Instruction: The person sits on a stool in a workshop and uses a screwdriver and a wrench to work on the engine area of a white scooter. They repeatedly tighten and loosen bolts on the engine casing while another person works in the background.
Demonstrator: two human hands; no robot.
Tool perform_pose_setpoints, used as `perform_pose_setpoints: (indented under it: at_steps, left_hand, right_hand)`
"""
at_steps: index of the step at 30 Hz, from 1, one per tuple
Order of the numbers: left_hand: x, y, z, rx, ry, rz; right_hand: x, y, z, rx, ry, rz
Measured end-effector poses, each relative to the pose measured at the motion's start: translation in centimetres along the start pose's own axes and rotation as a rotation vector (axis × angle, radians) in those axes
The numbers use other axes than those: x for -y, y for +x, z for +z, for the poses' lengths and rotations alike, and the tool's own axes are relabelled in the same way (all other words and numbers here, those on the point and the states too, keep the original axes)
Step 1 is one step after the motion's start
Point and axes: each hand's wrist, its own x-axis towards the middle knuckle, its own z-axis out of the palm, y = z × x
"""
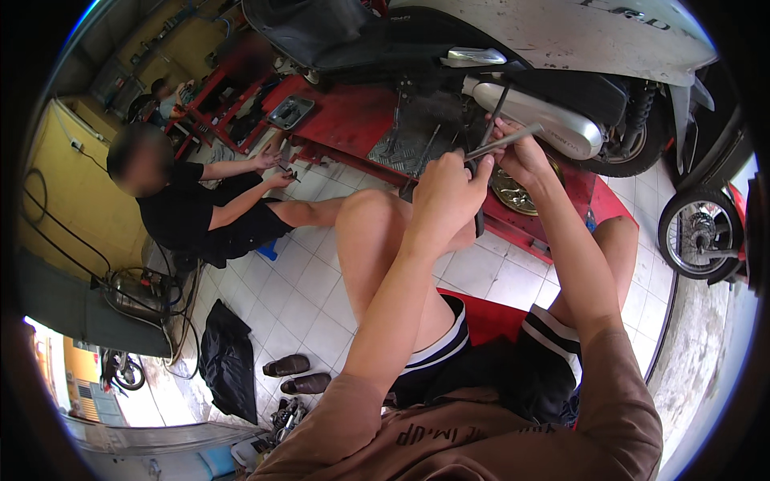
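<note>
My left hand [451, 191] is closed around the near end of a slim grey metal rod [525, 134]. Close beside it, my right hand [520, 154] has its fingers closed on the same rod, which slants up to the right. A second, darker rod [499, 104] rises from between the hands; how the two join is hidden by my fingers. Just beyond them is the silver engine side cover [537, 120] of a scooter [553, 40]. Below my right hand, a round brass-coloured tray [513, 195] lies on the red lift platform [337, 120].
Loose tools lie on a dark tread plate [409, 140]. A grey tray [290, 112] rests on the platform's left end. At left, a seated co-worker in black [180, 192] holds a small tool. Brown shoes [297, 374] and a black sheet [226, 353] lie on the tiles.
</note>
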Motion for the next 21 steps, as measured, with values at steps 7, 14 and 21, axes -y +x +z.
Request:
perform_pose_setpoints:
  at_steps: [7, 14, 21]
  left_hand:
    - [-0.1, 0.1, 0.1, -0.032, -0.204, 0.292]
    - [-0.6, 0.2, 2.1, 0.062, -0.231, 0.103]
    - [-0.6, 1.1, 3.0, 0.001, -0.185, 0.236]
  right_hand:
    - [0.0, -0.5, 0.8, -0.015, 0.045, 0.007]
    - [0.7, -0.7, 1.3, 0.021, 0.094, -0.001]
    - [-0.1, -1.8, 2.2, 0.189, -0.073, 0.107]
